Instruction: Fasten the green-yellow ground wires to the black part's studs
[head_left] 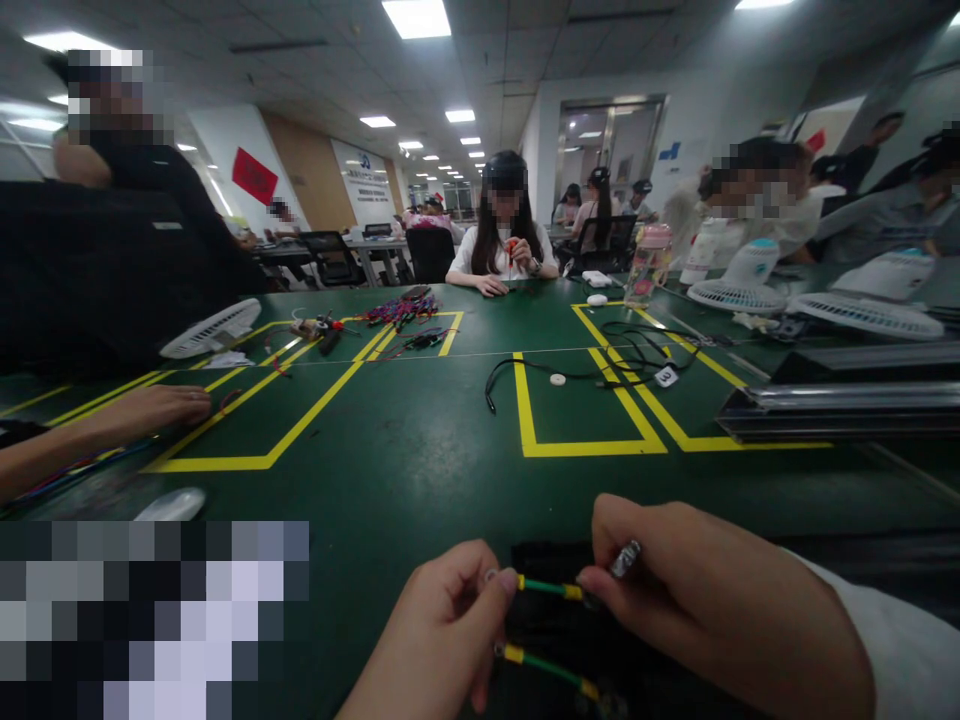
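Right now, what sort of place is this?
Probably an electronics or wiring workshop: yellow tape marks out areas on the green worktable, loose wires lie piled on it, and the left hand pinches a short yellow-ended green wire.

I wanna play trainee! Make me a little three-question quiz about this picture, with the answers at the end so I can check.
1. True or false: the wearer's left hand is pinching one end of a short green wire.

2. Pick one. The tape making the box shapes on the table is:
A) red
B) yellow
C) blue

3. Fill in the blank: a silvery metal piece pokes out from the wearer's ______.

Key:
1. True
2. B
3. right hand
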